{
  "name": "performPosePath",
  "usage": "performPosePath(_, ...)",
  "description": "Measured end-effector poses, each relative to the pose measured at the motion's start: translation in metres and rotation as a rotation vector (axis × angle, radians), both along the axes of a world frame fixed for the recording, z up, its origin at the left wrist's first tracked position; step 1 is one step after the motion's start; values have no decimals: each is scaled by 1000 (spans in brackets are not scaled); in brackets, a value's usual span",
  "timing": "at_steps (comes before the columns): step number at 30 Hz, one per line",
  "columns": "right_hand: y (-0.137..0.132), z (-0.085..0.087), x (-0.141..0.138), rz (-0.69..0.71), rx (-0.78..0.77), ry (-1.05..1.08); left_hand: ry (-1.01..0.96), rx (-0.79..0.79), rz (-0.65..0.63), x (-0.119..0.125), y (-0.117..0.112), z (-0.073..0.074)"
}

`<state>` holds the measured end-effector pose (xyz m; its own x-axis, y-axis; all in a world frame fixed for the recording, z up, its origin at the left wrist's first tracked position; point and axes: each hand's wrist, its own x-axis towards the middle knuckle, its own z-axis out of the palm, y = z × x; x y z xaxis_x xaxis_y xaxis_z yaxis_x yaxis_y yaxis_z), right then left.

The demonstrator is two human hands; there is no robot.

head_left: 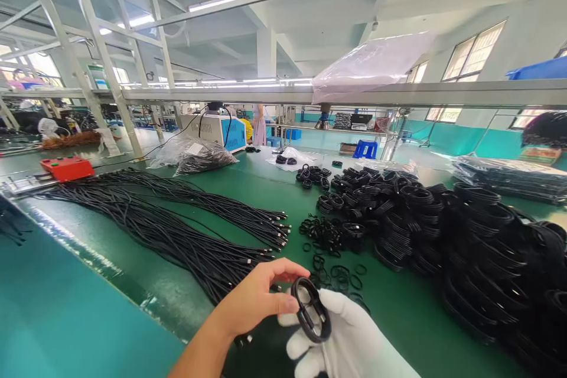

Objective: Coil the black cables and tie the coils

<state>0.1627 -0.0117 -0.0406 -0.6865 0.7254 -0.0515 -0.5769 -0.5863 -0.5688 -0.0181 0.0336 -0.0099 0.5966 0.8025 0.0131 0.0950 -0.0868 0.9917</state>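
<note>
A small black coiled cable (325,329) with metal plug ends showing inside its loop is held between my hands, above the front of the green table. My bare left hand (257,298) grips its left side, thumb in front and fingers at the top. The white-gloved right hand (354,331) is closed around its right and lower side, some fingers behind it. Just beyond lie loose black rings (340,271) and a small heap of black bands (325,233). Long straight black cables (177,230) lie in bundles to the left, plug ends toward my hands.
Piled coiled cables (416,218) cover the right of the table. A red box with buttons (66,168) sits far left. Behind the cables are a filled plastic bag (204,156) and a blue-and-white machine (221,130). A metal shelf rail (248,96) crosses overhead; a person stands beyond.
</note>
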Motion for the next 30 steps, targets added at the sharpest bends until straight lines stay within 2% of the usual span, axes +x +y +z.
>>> performPosePath(2,2,-7,-2,-150,56,-64,107,22,82,0,-2,3)
performPosePath(4,4,-13,-5,-233,70,-112,183,48,131,1,-5,8)
performPosePath(8,7,-19,-8,-304,55,-257,239,120,217,6,-8,13)
performPosePath(12,6,-13,-5,-346,177,-503,288,206,258,11,-7,13)
performPosePath(14,5,-9,-2,-308,191,-469,248,228,283,11,-6,12)
performPosePath(19,5,-9,4,-263,147,-251,177,193,447,5,-1,1)
performPosePath(22,6,-12,6,-225,51,-147,187,203,459,3,1,-9)
performPosePath(25,6,-9,9,-192,-59,-140,213,251,487,-1,1,-16)
performPosePath(27,9,-2,14,-205,-26,-205,252,299,504,-8,0,-20)
performPosePath(28,12,4,18,-228,39,-281,272,332,513,-12,-1,-22)
performPosePath(30,23,16,29,-337,247,-622,298,415,526,-21,-3,-27)
